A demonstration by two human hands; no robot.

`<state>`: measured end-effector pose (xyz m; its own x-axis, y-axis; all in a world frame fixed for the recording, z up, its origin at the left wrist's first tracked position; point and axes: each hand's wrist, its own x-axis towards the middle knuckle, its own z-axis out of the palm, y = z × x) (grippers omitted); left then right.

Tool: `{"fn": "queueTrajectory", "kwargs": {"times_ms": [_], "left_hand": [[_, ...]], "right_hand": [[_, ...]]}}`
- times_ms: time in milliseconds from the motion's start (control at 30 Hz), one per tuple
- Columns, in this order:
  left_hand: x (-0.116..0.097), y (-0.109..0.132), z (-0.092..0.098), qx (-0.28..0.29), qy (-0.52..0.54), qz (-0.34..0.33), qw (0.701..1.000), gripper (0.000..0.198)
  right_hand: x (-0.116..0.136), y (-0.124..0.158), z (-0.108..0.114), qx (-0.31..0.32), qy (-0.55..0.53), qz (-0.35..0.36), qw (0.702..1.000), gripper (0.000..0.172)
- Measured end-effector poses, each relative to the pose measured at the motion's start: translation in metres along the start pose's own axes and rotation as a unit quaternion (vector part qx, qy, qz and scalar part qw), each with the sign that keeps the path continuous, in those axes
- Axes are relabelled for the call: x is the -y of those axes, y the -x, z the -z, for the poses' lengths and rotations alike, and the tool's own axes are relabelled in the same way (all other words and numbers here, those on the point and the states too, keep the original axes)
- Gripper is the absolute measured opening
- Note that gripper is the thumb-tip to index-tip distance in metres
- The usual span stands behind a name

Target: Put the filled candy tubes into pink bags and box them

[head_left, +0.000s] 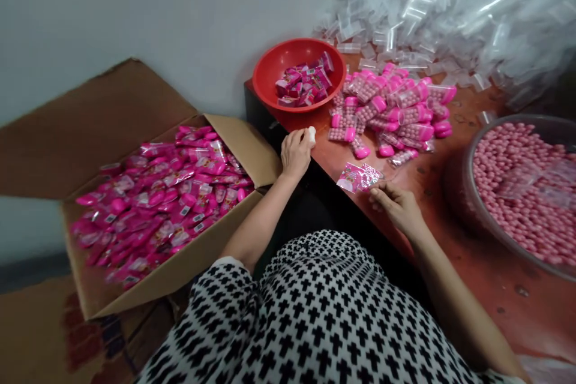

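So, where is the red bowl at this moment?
In the head view the red bowl sits at the table's far left corner, above the left hand, just left of the pile of filled pink tubes.

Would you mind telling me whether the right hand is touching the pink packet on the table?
Touching: the head view shows the right hand with its fingertips pinching the near edge of the pink packet.

A plain grey wall [157, 6] is seen behind a reddish-brown surface [490, 276]; brown floor [31, 336] is lit evenly.
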<state>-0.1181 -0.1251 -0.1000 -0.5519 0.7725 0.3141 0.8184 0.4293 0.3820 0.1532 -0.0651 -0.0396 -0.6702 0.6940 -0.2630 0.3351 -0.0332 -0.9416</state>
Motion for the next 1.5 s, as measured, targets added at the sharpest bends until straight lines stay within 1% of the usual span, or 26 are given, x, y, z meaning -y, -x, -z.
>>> {"fn": "queueTrajectory", "kwargs": {"times_ms": [67,167,233,267,300,367,400,433,467,533,633,733,800,867,933,1000,1067,1133,1167,1200,1267,1300,1333,1367,1433,1500], "left_hand": [[0.002,0.001,-0.001,-0.021,0.025,0.000,0.999,0.031],[0.001,0.003,0.005,-0.058,0.076,0.000,0.995,0.021],[-0.008,0.009,0.011,-0.070,0.113,-0.044,0.990,0.024],[-0.015,0.015,0.013,-0.062,0.130,-0.086,0.986,0.029],[-0.023,0.021,0.014,-0.041,0.145,-0.138,0.979,0.035],[-0.039,0.035,0.013,0.013,0.161,-0.236,0.958,0.042],[-0.046,0.042,0.010,0.037,0.163,-0.266,0.949,0.041],[-0.051,0.047,0.007,0.054,0.164,-0.279,0.945,0.039],[-0.055,0.052,0.003,0.064,0.165,-0.278,0.944,0.036],[-0.057,0.058,-0.005,0.064,0.175,-0.252,0.950,0.031],[-0.056,0.062,-0.012,0.042,0.208,-0.213,0.954,0.026],[-0.058,0.062,-0.013,0.021,0.258,-0.183,0.948,0.025],[-0.061,0.062,-0.013,0.016,0.295,-0.160,0.942,0.026],[-0.065,0.061,-0.011,0.022,0.323,-0.142,0.935,0.026],[-0.069,0.059,-0.008,0.035,0.343,-0.131,0.930,0.026],[-0.072,0.058,-0.002,0.047,0.366,-0.116,0.922,0.026],[-0.074,0.057,0.007,0.053,0.409,-0.069,0.908,0.030],[-0.075,0.056,0.015,0.062,0.475,0.023,0.877,0.037],[-0.076,0.056,0.018,0.080,0.512,0.075,0.852,0.039],[-0.077,0.057,0.020,0.111,0.547,0.124,0.820,0.040],[-0.077,0.057,0.021,0.184,0.606,0.201,0.747,0.037],[-0.077,0.057,0.021,0.207,0.626,0.229,0.716,0.035],[-0.076,0.057,0.020,0.214,0.641,0.253,0.693,0.034],[-0.075,0.057,0.019,0.207,0.650,0.272,0.679,0.033],[-0.073,0.057,0.019,0.186,0.658,0.295,0.668,0.032],[-0.072,0.056,0.020,0.190,0.661,0.304,0.659,0.032]], "right_hand": [[-0.001,-0.001,-0.001,-0.018,-0.006,-0.002,1.000,0.029],[-0.002,-0.003,0.000,-0.043,-0.012,-0.009,0.999,0.030],[-0.003,-0.003,0.000,-0.057,-0.015,-0.013,0.998,0.031],[-0.003,-0.003,0.000,-0.062,-0.017,-0.014,0.998,0.031],[-0.003,-0.003,-0.001,-0.066,-0.020,-0.014,0.998,0.032],[-0.003,-0.002,-0.004,-0.068,-0.025,-0.015,0.997,0.031],[-0.004,-0.001,-0.005,-0.067,-0.025,-0.016,0.997,0.031],[-0.004,0.000,-0.006,-0.064,-0.025,-0.017,0.997,0.030],[-0.004,0.001,-0.007,-0.061,-0.025,-0.019,0.998,0.030],[-0.006,0.002,-0.009,-0.057,-0.027,-0.020,0.998,0.029],[-0.008,0.000,-0.010,-0.059,-0.031,-0.013,0.998,0.028],[-0.009,-0.010,-0.016,-0.091,-0.050,0.002,0.995,0.027],[-0.009,-0.020,-0.023,-0.111,-0.086,0.024,0.990,0.032],[-0.007,-0.030,-0.029,-0.111,-0.132,0.040,0.984,0.040],[-0.005,-0.038,-0.032,-0.114,-0.165,0.036,0.979,0.044],[-0.001,-0.043,-0.033,-0.131,-0.178,0.024,0.975,0.046],[0.003,-0.044,-0.032,-0.150,-0.189,0.022,0.970,0.046],[0.007,-0.043,-0.032,-0.153,-0.203,0.026,0.967,0.046],[0.008,-0.043,-0.033,-0.149,-0.207,0.029,0.966,0.047],[0.009,-0.043,-0.033,-0.143,-0.205,0.031,0.968,0.047],[0.008,-0.043,-0.033,-0.131,-0.179,0.030,0.975,0.049],[0.007,-0.044,-0.031,-0.132,-0.152,0.027,0.979,0.049],[0.004,-0.044,-0.029,-0.140,-0.113,0.024,0.983,0.049],[0.001,-0.044,-0.025,-0.153,-0.058,0.020,0.986,0.049],[-0.003,-0.042,-0.015,-0.180,0.094,0.021,0.979,0.046],[-0.004,-0.039,-0.006,-0.201,0.256,0.044,0.944,0.044]]}}
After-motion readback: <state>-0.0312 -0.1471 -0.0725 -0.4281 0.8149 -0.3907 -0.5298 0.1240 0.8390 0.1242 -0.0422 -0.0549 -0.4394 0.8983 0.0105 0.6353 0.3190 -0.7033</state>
